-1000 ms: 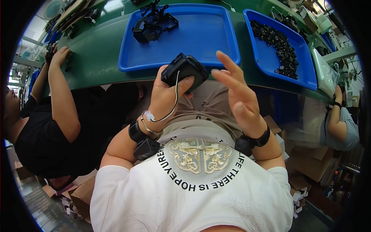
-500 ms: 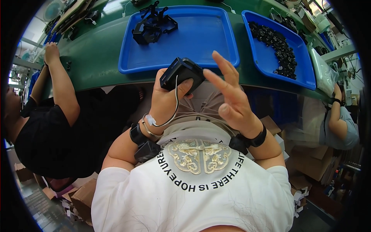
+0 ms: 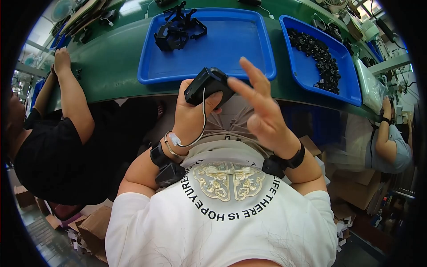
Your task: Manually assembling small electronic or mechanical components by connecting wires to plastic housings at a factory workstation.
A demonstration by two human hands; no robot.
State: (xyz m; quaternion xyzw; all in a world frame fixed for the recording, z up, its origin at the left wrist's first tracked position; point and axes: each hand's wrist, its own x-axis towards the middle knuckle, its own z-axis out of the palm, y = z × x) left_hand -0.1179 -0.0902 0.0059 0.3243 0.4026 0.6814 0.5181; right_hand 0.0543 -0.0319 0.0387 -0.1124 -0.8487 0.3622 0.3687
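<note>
A black box-shaped device is gripped in my left hand, held just in front of the table edge with the thumb across its near face. From it a thin cable loops down to a white connector lying at my left wrist. My right hand is raised to the right of the device with nothing in it, its fingers apart and partly smeared by motion. Its index fingertip comes close to the device's right end; whether it touches cannot be made out.
Beyond the device, a blue tray on the green table holds black brackets. Another blue tray to the right carries many small black parts. One person works at my left, another at my right beside a clear plastic bag.
My right hand has shifted slightly up and left, its index fingertip moving toward the device's end. The left hand keeps hold of the device in nearly the same place.
</note>
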